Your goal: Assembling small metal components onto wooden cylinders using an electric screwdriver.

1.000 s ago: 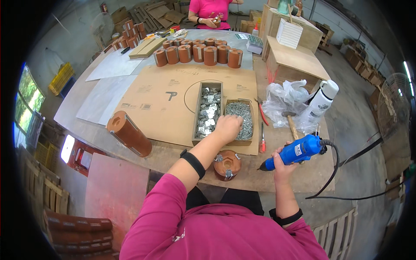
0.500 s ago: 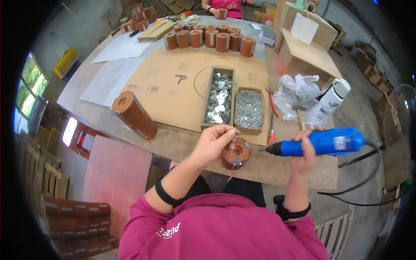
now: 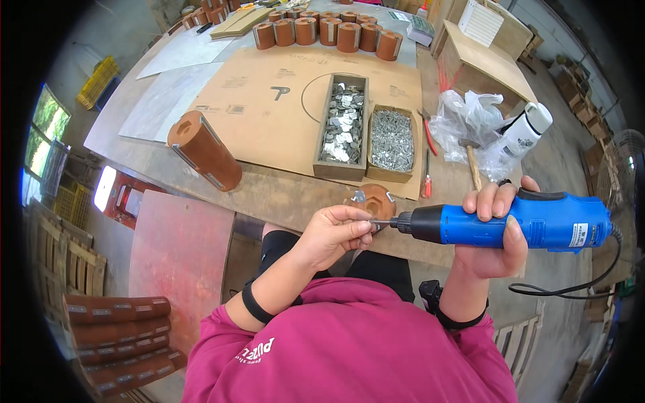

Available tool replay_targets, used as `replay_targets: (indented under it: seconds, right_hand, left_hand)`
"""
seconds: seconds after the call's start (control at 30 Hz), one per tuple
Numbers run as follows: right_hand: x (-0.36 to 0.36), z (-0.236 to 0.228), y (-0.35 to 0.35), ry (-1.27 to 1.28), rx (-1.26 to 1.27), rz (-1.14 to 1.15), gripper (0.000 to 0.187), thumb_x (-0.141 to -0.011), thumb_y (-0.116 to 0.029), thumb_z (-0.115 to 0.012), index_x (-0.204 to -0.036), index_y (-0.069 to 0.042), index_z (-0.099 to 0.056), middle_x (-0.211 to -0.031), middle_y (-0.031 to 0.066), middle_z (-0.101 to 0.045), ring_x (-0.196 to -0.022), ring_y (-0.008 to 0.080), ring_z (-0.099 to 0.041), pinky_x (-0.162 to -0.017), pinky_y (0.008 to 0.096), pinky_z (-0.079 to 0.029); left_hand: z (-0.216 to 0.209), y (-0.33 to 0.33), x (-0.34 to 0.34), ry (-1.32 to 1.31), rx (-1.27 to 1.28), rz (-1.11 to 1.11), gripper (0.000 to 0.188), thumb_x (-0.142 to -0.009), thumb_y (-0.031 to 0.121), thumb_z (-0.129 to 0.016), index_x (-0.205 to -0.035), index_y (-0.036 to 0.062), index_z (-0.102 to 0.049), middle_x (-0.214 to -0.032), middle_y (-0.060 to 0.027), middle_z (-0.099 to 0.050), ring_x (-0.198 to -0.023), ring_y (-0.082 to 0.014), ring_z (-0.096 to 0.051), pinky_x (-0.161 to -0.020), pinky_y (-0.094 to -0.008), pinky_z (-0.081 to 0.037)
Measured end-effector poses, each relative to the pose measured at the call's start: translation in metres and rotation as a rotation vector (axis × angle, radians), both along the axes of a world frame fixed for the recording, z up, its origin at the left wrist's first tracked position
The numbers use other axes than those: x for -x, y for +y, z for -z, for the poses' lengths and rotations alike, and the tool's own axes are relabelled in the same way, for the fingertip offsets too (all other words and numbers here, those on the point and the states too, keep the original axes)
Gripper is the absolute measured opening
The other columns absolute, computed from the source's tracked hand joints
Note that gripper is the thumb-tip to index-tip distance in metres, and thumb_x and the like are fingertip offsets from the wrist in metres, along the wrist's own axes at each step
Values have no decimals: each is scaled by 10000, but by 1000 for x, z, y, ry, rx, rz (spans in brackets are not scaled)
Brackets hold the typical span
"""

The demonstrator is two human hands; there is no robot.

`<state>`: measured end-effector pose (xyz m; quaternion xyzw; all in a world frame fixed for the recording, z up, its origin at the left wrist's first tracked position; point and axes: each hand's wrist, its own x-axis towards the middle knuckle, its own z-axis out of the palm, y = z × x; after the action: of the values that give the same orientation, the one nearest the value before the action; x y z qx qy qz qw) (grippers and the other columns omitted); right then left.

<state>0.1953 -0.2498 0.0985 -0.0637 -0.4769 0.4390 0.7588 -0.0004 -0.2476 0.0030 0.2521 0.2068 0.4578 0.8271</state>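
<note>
My right hand (image 3: pixel 496 228) is wrapped round a blue electric screwdriver (image 3: pixel 521 221), its black nose pointing left and its cord trailing right. My left hand (image 3: pixel 336 235) is closed in a pinch at the tip of the driver's bit; what sits between those fingers, probably small, is too hidden to name. Just behind the pinch, at the table's near edge, stands a brown cylinder (image 3: pixel 379 201) with a hole in its top and metal clips on its rim. Further left a taller brown cylinder (image 3: pixel 205 151) leans, with metal strips along its side.
A wooden box of metal plates (image 3: pixel 364 127) stands beside a box of screws (image 3: pixel 411 151). Red-handled pliers (image 3: pixel 428 134), a red screwdriver (image 3: pixel 426 185), a hammer (image 3: pixel 474 168), a plastic bag (image 3: pixel 463 114) and a white bottle (image 3: pixel 524 138) lie to the right. Several brown cylinders (image 3: pixel 349 37) stand behind.
My right hand has turned the electric screwdriver level and brought its bit to my left fingertips. My left hand has moved slightly down, off the top of the short cylinder.
</note>
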Motion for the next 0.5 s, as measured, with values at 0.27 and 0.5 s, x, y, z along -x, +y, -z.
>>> replay_targets:
  seconds: [0.27, 0.5]
  right_hand:
    - [2, -2, -2, -42, 16, -19, 569, -731, -97, -502, -1243, -42, -260, -802, 94, -465, -700, 197, -477, -668, 369, -420]
    - [2, -6, -2, -124, -6, -52, 588, -722, -88, -519, -1245, -43, -255, -805, 88, -471, -694, 194, -479, -660, 365, -423]
  left_hand:
    - [2, -4, -2, 87, -19, 14, 106, -819, 70, -550, -885, -12, -567, -775, -89, -593, -641, -154, -569, -581, -261, -480]
    - [-2, -5, -2, 137, -58, 50, 136, -855, 133, -512, -862, 2, -550, -747, -73, -580, -641, -147, -564, -578, -235, -460]
